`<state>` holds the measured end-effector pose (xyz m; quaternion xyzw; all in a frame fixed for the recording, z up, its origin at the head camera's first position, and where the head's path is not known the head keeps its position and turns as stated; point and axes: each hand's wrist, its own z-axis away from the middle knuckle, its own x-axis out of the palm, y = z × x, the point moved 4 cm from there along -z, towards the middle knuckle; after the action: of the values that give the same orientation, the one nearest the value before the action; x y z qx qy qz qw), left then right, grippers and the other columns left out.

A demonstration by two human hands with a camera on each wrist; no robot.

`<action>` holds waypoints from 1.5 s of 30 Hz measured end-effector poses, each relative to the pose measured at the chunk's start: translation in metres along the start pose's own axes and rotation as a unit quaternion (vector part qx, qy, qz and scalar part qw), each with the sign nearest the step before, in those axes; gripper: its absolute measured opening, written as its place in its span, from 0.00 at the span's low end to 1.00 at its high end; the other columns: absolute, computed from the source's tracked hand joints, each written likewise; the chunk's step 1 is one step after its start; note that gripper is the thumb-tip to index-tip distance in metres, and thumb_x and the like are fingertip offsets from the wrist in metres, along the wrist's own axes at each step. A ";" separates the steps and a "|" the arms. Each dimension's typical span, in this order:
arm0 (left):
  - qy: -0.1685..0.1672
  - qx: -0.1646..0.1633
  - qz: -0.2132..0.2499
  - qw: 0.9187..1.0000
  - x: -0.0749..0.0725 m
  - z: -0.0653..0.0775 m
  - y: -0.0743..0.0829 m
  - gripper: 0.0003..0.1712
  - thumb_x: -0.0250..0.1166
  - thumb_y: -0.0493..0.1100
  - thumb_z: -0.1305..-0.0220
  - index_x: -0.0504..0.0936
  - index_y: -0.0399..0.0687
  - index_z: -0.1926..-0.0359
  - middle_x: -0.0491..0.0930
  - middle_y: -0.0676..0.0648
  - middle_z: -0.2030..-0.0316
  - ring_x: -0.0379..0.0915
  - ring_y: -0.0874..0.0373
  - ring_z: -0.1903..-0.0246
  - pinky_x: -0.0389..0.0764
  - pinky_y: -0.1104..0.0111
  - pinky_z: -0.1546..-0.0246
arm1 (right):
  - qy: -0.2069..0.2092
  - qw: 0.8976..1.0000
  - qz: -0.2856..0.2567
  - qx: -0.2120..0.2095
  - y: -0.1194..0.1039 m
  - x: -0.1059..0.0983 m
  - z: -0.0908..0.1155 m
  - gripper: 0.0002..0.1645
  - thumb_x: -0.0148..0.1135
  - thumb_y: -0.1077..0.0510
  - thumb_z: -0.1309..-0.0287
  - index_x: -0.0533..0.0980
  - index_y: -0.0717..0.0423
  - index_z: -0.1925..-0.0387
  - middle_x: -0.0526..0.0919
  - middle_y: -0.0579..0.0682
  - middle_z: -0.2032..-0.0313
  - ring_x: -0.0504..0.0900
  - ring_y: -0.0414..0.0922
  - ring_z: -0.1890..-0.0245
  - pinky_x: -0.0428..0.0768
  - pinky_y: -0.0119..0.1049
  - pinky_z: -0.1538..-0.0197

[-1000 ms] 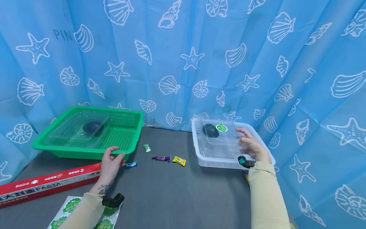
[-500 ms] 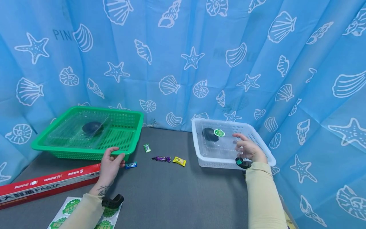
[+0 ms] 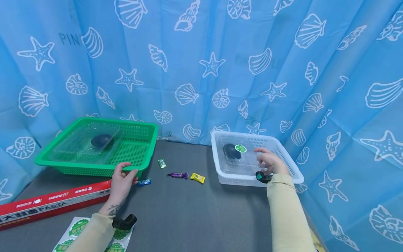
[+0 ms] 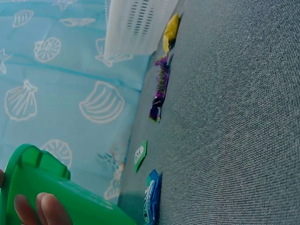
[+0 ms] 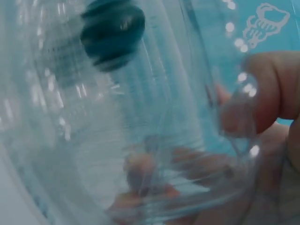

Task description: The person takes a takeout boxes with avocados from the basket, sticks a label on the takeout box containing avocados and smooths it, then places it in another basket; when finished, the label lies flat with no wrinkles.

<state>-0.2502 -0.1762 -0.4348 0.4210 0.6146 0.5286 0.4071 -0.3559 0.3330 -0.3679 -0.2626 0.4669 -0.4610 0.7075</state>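
My right hand (image 3: 270, 162) grips the right edge of a clear plastic box (image 3: 248, 159), its fingers at the rim in the right wrist view. A dark rounded object (image 5: 112, 35) shows through the plastic, and a green-and-white round sticker (image 3: 240, 148) is on top of the box. The box lies within the white basket (image 3: 239, 180); whether it touches the bottom I cannot tell. My left hand (image 3: 121, 183) pinches the near right rim of the green basket (image 3: 85, 169). Inside that basket sits another clear box (image 3: 78, 147), with a dark rounded object (image 3: 102, 140) showing in it.
Between the baskets lie a green candy (image 3: 162, 163), a purple candy (image 3: 177, 175), a yellow candy (image 3: 197, 177) and a blue one (image 3: 144, 182). A red pasta box (image 3: 56, 203) and a sticker sheet (image 3: 75, 227) lie front left. A blue curtain (image 3: 189, 70) hangs behind.
My right hand has moved left and slightly down. The clear box it holds has gone from tilted up to lying lower in the white basket. My left hand stays put.
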 end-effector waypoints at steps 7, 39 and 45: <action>-0.007 0.000 0.004 1.000 0.000 0.001 0.002 0.22 0.55 0.43 0.41 0.59 0.42 0.48 0.72 0.51 0.77 0.74 0.60 0.78 0.78 0.71 0.74 | 0.019 1.000 0.014 0.010 -0.001 0.001 -0.001 0.37 0.39 0.68 0.53 0.53 0.49 0.38 0.52 0.61 0.42 0.64 0.53 0.63 0.69 0.44 0.68; -0.003 -0.006 0.007 1.000 0.000 0.000 0.005 0.23 0.55 0.42 0.40 0.59 0.41 0.46 0.72 0.53 0.77 0.73 0.64 0.79 0.78 0.71 0.74 | 0.299 0.777 -0.450 -0.322 0.059 0.103 0.072 0.15 0.58 0.68 0.54 0.61 0.56 0.70 0.69 0.47 0.78 0.74 0.38 0.83 0.72 0.26 0.83; -0.020 -0.015 0.033 0.999 -0.004 0.003 0.006 0.23 0.55 0.42 0.40 0.59 0.42 0.46 0.73 0.54 0.77 0.74 0.63 0.77 0.78 0.72 0.73 | 0.320 0.831 -0.414 -0.192 0.073 0.118 0.062 0.18 0.63 0.56 0.54 0.61 0.56 0.69 0.70 0.44 0.82 0.71 0.35 0.86 0.71 0.27 0.86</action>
<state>-0.2458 -0.1781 -0.4291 0.4454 0.5840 0.5427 0.4075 -0.2538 0.2548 -0.4494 -0.3997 0.5938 -0.6699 0.1973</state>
